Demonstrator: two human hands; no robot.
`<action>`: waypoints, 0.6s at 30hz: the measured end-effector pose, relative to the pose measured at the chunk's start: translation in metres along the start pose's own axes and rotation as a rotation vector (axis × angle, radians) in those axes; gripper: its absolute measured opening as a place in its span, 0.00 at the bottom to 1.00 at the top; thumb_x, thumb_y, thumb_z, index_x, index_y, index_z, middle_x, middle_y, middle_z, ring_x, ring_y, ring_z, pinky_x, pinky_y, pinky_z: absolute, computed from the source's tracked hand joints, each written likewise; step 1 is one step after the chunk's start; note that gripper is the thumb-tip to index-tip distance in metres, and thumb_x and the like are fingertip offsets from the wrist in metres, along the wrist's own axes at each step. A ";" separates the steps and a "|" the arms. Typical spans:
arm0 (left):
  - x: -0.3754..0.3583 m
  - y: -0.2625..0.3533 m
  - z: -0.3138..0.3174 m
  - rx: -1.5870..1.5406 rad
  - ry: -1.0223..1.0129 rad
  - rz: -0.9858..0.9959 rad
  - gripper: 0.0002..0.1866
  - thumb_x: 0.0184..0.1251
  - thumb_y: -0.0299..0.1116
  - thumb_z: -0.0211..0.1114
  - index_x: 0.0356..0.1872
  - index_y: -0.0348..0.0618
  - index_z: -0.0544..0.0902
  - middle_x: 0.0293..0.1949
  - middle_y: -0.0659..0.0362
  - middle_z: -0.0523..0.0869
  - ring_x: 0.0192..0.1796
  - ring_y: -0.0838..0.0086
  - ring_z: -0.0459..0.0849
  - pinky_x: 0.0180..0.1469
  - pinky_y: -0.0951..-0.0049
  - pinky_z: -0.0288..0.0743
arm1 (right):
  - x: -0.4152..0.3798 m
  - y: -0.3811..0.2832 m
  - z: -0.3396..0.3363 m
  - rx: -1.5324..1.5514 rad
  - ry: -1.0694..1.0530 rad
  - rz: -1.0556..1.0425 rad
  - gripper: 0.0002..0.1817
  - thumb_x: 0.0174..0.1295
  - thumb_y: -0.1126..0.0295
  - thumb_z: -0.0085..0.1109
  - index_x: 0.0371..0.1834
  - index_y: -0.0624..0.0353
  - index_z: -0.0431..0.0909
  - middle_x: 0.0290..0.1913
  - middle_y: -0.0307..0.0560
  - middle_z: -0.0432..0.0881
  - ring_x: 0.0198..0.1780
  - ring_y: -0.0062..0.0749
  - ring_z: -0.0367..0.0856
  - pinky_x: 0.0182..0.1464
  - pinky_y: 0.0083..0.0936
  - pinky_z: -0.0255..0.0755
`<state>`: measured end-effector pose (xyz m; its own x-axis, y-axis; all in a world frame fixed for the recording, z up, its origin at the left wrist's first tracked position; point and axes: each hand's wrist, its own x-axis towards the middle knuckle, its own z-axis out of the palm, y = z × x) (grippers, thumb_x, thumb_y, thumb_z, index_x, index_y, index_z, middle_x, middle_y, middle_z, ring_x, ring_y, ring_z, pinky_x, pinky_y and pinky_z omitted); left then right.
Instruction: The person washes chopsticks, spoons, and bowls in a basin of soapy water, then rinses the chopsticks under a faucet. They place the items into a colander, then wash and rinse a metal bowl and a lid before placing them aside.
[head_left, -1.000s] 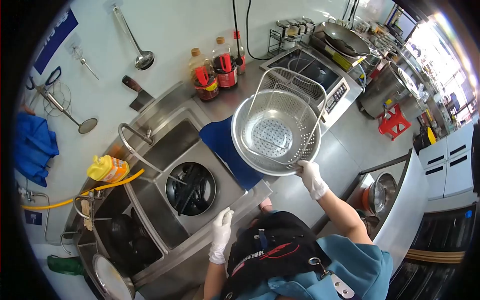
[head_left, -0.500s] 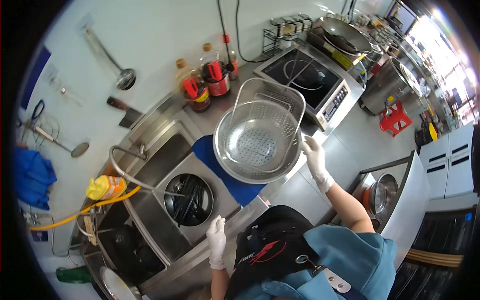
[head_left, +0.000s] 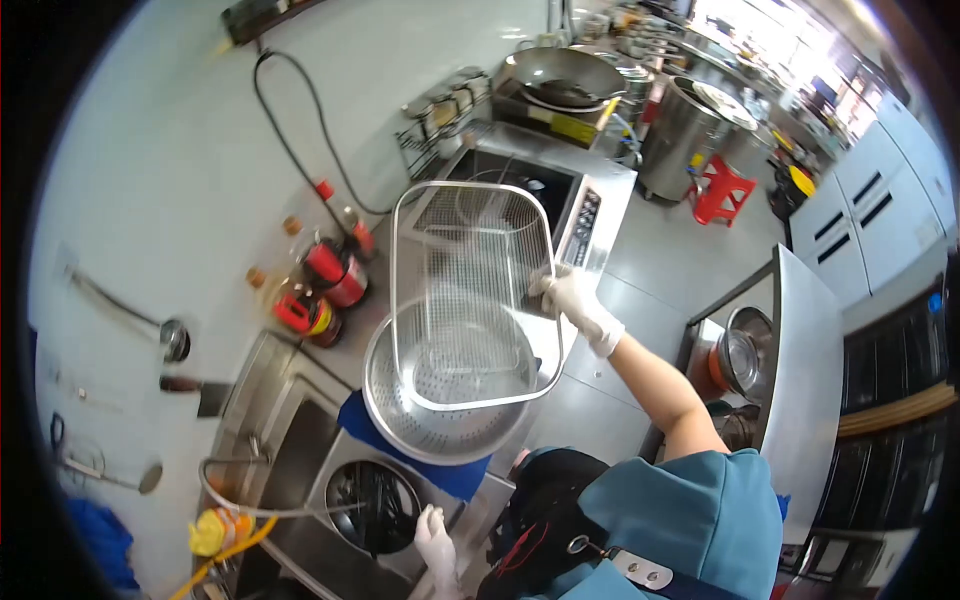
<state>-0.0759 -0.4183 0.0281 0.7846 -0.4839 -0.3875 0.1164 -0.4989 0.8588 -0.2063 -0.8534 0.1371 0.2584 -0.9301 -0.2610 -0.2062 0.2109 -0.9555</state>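
My right hand (head_left: 578, 300), in a white glove, grips the right rim of a rectangular wire-mesh basket (head_left: 470, 404). The basket hangs tilted over a round perforated metal colander (head_left: 400, 440). Beneath the colander, a blue cloth (head_left: 365, 425) drapes over the counter by the sink. My left hand (head_left: 434, 545), gloved too, is near the sink's front edge with its fingers curled together and nothing visible in them. Close to it in the sink, a round bowl (head_left: 337, 485) holds several dark long items (head_left: 372, 510) that I cannot identify.
Behind the basket lies an induction cooker (head_left: 585, 225); farther back a wok (head_left: 565, 75) rests on another stove. Sauce bottles (head_left: 335, 270) stand against the wall. A curved faucet (head_left: 215, 480) reaches over the sink. A red stool (head_left: 722, 190) stands on the floor.
My right hand has taken hold of the mesh basket and raised it off the colander. My left hand stays low by the sink. The view has shifted.
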 end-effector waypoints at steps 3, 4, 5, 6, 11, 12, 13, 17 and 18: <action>0.005 -0.015 -0.003 0.001 0.000 0.037 0.15 0.69 0.27 0.54 0.52 0.29 0.76 0.41 0.53 0.83 0.43 0.74 0.80 0.49 0.76 0.73 | 0.061 -0.005 -0.057 -0.022 0.099 -0.139 0.05 0.50 0.77 0.54 0.23 0.63 0.80 0.20 0.45 0.80 0.17 0.24 0.73 0.20 0.22 0.65; 0.006 -0.016 -0.003 -0.004 0.020 0.027 0.14 0.69 0.27 0.53 0.51 0.28 0.76 0.41 0.53 0.83 0.42 0.74 0.80 0.49 0.76 0.73 | 0.085 -0.001 -0.074 0.000 0.146 -0.116 0.05 0.50 0.77 0.55 0.23 0.64 0.80 0.20 0.46 0.80 0.16 0.24 0.72 0.18 0.22 0.65; 0.007 -0.015 -0.004 -0.020 0.020 0.007 0.14 0.69 0.27 0.53 0.51 0.28 0.76 0.42 0.52 0.83 0.43 0.73 0.80 0.49 0.75 0.74 | 0.113 0.010 -0.089 -0.001 0.204 -0.118 0.04 0.50 0.77 0.56 0.23 0.65 0.80 0.20 0.45 0.80 0.17 0.23 0.72 0.19 0.21 0.64; 0.010 -0.014 -0.003 -0.022 0.023 0.006 0.14 0.69 0.27 0.53 0.51 0.28 0.76 0.42 0.52 0.83 0.43 0.73 0.80 0.49 0.75 0.74 | 0.135 0.021 -0.104 -0.004 0.258 -0.116 0.04 0.50 0.77 0.58 0.23 0.66 0.80 0.19 0.43 0.79 0.18 0.22 0.73 0.20 0.20 0.64; 0.012 -0.005 -0.008 0.026 0.114 0.043 0.18 0.68 0.33 0.57 0.51 0.29 0.77 0.48 0.47 0.83 0.49 0.65 0.81 0.55 0.70 0.71 | 0.190 0.037 -0.122 -0.114 0.251 -0.145 0.07 0.53 0.71 0.58 0.31 0.64 0.79 0.24 0.41 0.79 0.22 0.21 0.74 0.25 0.20 0.67; 0.009 0.003 -0.011 0.087 0.114 0.054 0.18 0.68 0.34 0.57 0.51 0.30 0.77 0.49 0.47 0.83 0.50 0.66 0.81 0.55 0.70 0.71 | 0.194 0.042 -0.118 -0.064 0.167 -0.131 0.08 0.55 0.70 0.58 0.34 0.63 0.79 0.25 0.39 0.79 0.24 0.21 0.74 0.26 0.19 0.68; -0.002 0.039 -0.012 0.025 0.125 -0.074 0.17 0.69 0.35 0.57 0.51 0.31 0.78 0.49 0.46 0.82 0.51 0.66 0.81 0.55 0.70 0.72 | 0.195 0.048 -0.116 -0.008 0.083 -0.105 0.10 0.56 0.68 0.58 0.37 0.62 0.79 0.27 0.38 0.79 0.26 0.20 0.75 0.28 0.18 0.68; -0.008 -0.024 -0.011 0.028 0.230 0.005 0.16 0.67 0.34 0.59 0.49 0.33 0.79 0.46 0.46 0.84 0.49 0.64 0.83 0.51 0.71 0.75 | 0.230 0.069 -0.124 0.105 -0.164 -0.064 0.20 0.61 0.62 0.57 0.53 0.61 0.75 0.38 0.39 0.80 0.32 0.19 0.78 0.38 0.15 0.73; -0.011 -0.036 -0.013 0.047 0.223 0.005 0.15 0.66 0.34 0.59 0.48 0.33 0.79 0.45 0.46 0.84 0.49 0.62 0.83 0.51 0.70 0.74 | 0.237 0.071 -0.126 0.013 -0.117 -0.117 0.19 0.62 0.60 0.57 0.51 0.61 0.76 0.36 0.39 0.81 0.32 0.21 0.78 0.36 0.17 0.72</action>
<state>-0.0811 -0.3860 0.0061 0.9009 -0.3183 -0.2949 0.0876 -0.5323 0.8420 -0.2785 -1.0967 0.0242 0.3880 -0.9075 -0.1611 -0.1563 0.1075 -0.9818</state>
